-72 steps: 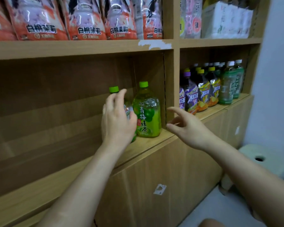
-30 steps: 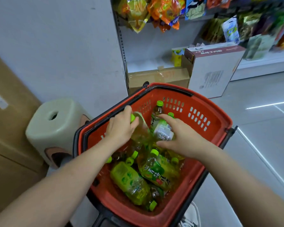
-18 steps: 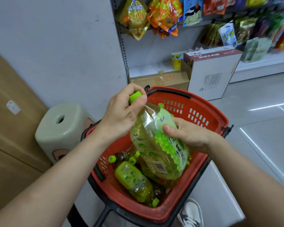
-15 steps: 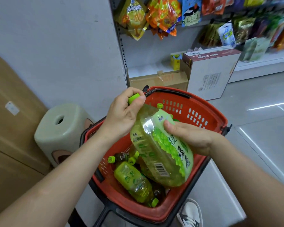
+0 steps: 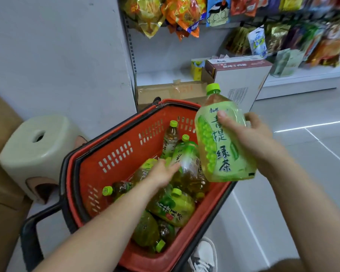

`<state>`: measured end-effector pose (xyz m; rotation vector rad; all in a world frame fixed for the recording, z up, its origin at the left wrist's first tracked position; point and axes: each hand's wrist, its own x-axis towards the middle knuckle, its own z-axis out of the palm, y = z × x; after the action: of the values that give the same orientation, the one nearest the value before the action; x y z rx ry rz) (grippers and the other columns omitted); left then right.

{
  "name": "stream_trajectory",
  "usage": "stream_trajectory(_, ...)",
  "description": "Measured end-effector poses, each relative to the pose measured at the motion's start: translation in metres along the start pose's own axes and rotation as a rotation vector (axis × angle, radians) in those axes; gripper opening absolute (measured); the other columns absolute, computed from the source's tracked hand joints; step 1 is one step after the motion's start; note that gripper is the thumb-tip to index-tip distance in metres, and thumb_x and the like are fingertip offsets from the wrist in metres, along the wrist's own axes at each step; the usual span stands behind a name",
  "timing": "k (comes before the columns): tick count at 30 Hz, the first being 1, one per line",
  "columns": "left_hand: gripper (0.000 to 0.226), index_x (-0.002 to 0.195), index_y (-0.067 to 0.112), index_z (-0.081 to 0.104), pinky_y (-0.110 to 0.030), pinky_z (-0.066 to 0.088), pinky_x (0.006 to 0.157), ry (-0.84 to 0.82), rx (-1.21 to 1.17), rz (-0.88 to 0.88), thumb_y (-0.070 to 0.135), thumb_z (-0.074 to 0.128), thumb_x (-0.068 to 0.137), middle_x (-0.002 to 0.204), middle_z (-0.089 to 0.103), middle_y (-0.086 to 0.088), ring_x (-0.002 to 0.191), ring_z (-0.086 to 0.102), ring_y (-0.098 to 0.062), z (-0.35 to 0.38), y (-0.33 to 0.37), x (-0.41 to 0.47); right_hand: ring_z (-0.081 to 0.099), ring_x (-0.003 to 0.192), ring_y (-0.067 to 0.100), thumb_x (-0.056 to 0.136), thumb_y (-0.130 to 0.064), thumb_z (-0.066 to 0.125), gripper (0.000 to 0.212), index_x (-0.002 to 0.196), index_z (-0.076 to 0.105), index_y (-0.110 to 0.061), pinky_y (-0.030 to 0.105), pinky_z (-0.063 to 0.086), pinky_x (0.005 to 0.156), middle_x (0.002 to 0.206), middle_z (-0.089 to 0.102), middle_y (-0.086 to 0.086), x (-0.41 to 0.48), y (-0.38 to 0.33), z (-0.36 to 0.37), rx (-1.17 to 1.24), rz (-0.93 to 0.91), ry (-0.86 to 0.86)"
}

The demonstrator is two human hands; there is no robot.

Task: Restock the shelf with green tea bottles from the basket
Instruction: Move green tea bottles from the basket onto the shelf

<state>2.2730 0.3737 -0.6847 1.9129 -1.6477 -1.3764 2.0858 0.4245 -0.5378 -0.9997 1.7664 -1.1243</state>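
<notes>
Grey tiled floor (image 5: pixel 302 163), white wall, snack racks behind. Landmark: red basket (image 5: pixel 114 152) standing on the floor. Item one: large green tea bottle (image 5: pixel 222 138), green cap, held upright just above the basket's far right rim; I have my right hand (image 5: pixel 251 138) clamped round its body, thumb across the label. Item two: loose green tea bottles (image 5: pixel 173 205) heaped inside the basket. My left hand (image 5: pixel 163 173) reaches down among them, fingers spread apart, resting on one, not closed. Item three: pale stool (image 5: pixel 33 148), just left of the basket. Item four: cardboard boxes (image 5: pixel 238 79), beyond the basket.
</notes>
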Motion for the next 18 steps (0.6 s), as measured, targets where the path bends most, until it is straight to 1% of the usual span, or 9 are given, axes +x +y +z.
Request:
stream_trajectory(2,0.083,0.148,0.006,0.02,-0.038,0.033,0.109,-0.023,0.095,-0.026,0.053,0.054,0.088,0.152,0.031,-0.011,0.135,0.037,-0.03,0.021,0.001,0.016,0.072,0.06,0.014,0.063,-0.058,0.077,0.069,0.115,0.048,-0.022,0.027,0.056,0.051,0.092,0.069,0.002,-0.004,-0.001,-0.006,-0.038,-0.022,-0.029)
stream_trajectory(3,0.091,0.149,0.007,0.014,-0.04,0.033,0.11,-0.032,0.16,-0.041,0.057,0.055,0.086,0.155,0.026,-0.012,0.136,0.035,-0.031,0.028,0.002,0.024,0.071,0.058,0.013,0.06,-0.057,0.078,0.072,0.116,0.048,-0.022,0.027,0.055,0.05,0.091,0.07,0.002,-0.005,0.0,-0.008,-0.06,-0.03,-0.038)
stream_trajectory(6,0.112,0.151,0.01,0.001,-0.042,0.031,0.11,-0.083,0.196,-0.125,0.063,0.064,0.075,0.157,0.019,-0.012,0.139,0.03,-0.034,0.036,0.005,0.044,0.072,0.073,0.021,0.055,-0.06,0.08,0.079,0.118,0.048,-0.024,0.035,0.059,0.064,0.101,0.069,0.004,-0.001,0.003,-0.009,-0.109,-0.038,-0.016)
stream_trajectory(8,0.118,0.15,0.009,0.005,-0.041,0.031,0.109,-0.109,0.093,-0.169,0.059,0.073,0.068,0.156,0.019,-0.013,0.139,0.03,-0.033,0.034,0.005,0.05,0.069,0.086,0.026,0.056,-0.061,0.08,0.081,0.119,0.046,-0.023,0.043,0.058,0.077,0.108,0.066,0.006,0.005,0.004,-0.008,-0.149,-0.044,0.03)
stream_trajectory(9,0.118,0.149,0.008,0.013,-0.04,0.035,0.107,-0.094,0.033,-0.178,0.057,0.077,0.064,0.152,0.028,-0.013,0.135,0.036,-0.033,0.035,0.005,0.051,0.068,0.09,0.027,0.056,-0.062,0.08,0.083,0.12,0.045,-0.023,0.045,0.057,0.081,0.109,0.065,0.005,0.008,0.004,-0.006,-0.166,-0.043,0.051)
stream_trajectory(11,0.111,0.139,0.006,0.035,-0.037,0.047,0.097,0.007,0.007,-0.163,0.057,0.082,0.052,0.131,0.051,-0.012,0.115,0.054,-0.029,0.039,0.004,0.047,0.066,0.094,0.026,0.055,-0.065,0.08,0.086,0.122,0.045,-0.022,0.045,0.056,0.084,0.11,0.064,0.005,0.008,0.003,-0.003,-0.163,-0.037,0.076)
stream_trajectory(12,0.108,0.133,0.005,0.04,-0.037,0.051,0.092,0.063,0.073,-0.132,0.058,0.082,0.048,0.124,0.055,-0.011,0.109,0.057,-0.028,0.039,0.006,0.045,0.066,0.094,0.026,0.053,-0.066,0.079,0.089,0.123,0.045,-0.023,0.045,0.056,0.085,0.111,0.064,0.004,0.009,0.004,-0.003,-0.146,-0.045,0.083)
stream_trajectory(15,0.102,0.136,0.008,0.035,-0.037,0.049,0.092,0.14,0.517,0.075,0.054,0.08,0.056,0.13,0.043,-0.01,0.115,0.052,-0.03,0.009,0.02,0.034,0.066,0.094,0.023,0.058,-0.061,0.08,0.088,0.13,0.046,-0.022,0.044,0.055,0.088,0.099,0.062,-0.004,0.005,0.002,-0.007,-0.135,-0.077,0.084)
stream_trajectory(18,0.106,0.142,0.022,0.027,-0.04,0.054,0.083,0.02,0.948,0.246,0.052,0.082,0.055,0.127,0.041,-0.004,0.104,0.057,-0.029,-0.039,0.039,0.007,0.062,0.093,0.02,0.064,-0.055,0.079,0.081,0.131,0.048,-0.022,0.04,0.053,0.088,0.087,0.052,-0.012,0.002,0.005,-0.014,-0.19,-0.099,0.05)
